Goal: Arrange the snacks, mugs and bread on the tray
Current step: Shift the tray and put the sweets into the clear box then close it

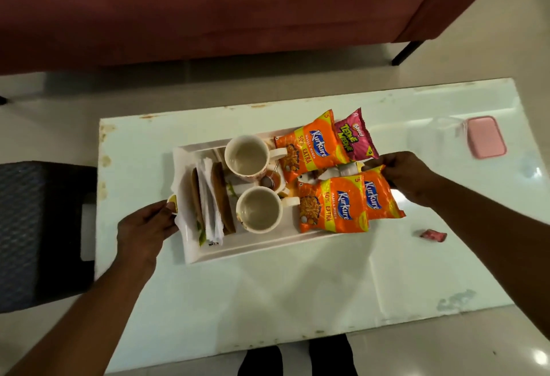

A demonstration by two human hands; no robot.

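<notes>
The pale worktop carries the white tray near its middle, set lengthwise so that each short end faces one of your hands. Everything the task names appears to be on the tray already, sorted by kind.

The snacks fill the right half. One orange packet and a pink packet lie side by side at the far edge. A second orange packet lies nearer you, and the outer orange packet is tucked partly under it, hanging over the tray's right end. The bread stands on edge in white paper at the left end, which keeps the slices from spreading. The two mugs stand upright between bread and snacks, their handles pointing right. A small dish of amber sauce sits between the handles.

Your hands are well apart. Your left hand has its fingers curled on the tray's left end by the gold grip, probably to steady it. Your right hand has its fingertips bent at the top edge of the outer orange packet and seems to pinch it. I cannot tell whether it also catches the tray beneath. That overhanging packet looks like the last thing to settle.

A pink case and a small red wrapper lie apart on the worktop to the right.
</notes>
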